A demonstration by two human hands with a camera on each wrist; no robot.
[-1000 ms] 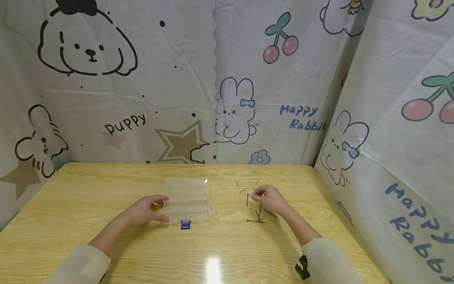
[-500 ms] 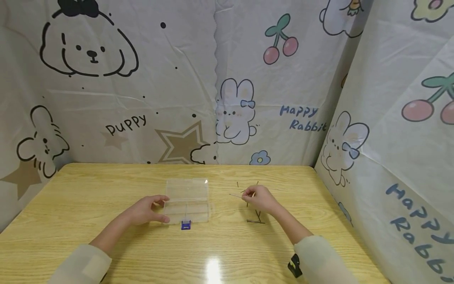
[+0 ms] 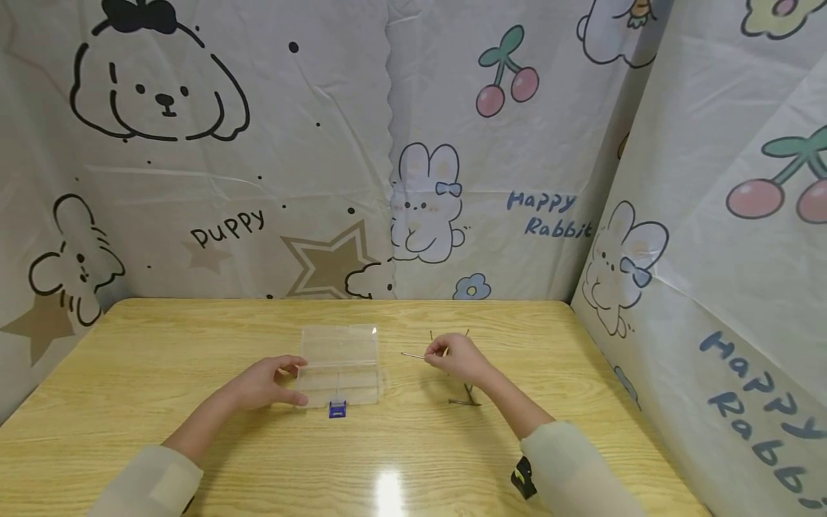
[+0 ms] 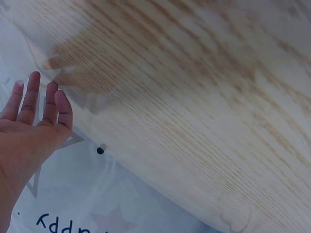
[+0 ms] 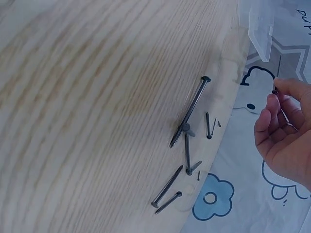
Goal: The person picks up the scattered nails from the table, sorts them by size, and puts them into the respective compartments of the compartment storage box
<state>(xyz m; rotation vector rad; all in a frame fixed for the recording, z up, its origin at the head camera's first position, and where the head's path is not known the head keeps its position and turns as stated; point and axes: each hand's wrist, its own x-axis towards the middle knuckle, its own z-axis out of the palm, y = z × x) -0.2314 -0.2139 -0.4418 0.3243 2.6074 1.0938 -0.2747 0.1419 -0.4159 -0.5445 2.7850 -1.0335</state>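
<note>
A: Head view, start far L?
B: Upper L: puppy drawing on the printed cloth. Lower L corner: pale L sleeve, leading up to the L hand, which sits L of centre over the wood-grain table.
A: How's that hand?
B: Thumb & fingers spread apart, tips at the L side of the clear box. L wrist cam agrees: fingers apart, nearly straight.
A: Box itself?
B: Just L of mid-frame, on the table. Lid folded back to the rear, divided compartments in the near half. Blue latch sticks out at the front edge.
A: Next, going R?
B: Thin nail, mid-frame, btwn box and R hand. Free end points L, apart from the box.
A: R hand?
B: Pinching that nail btwn thumb & fingertips, near one end. In R wrist cam: hand at R edge, nail sticking up from the pinch.
A: Other nails?
B: Loose nails, diff. sizes, on the table. Some seem to overlap, others lie apart. Head view: R of centre, partly hidden by the R hand. R wrist cam: from centre down.
A: Far R?
B: Pale R sleeve, lower R, w/ a black-and-yellow item at the cuff; can't tell what. Cloth there has rabbits & cherries.
</note>
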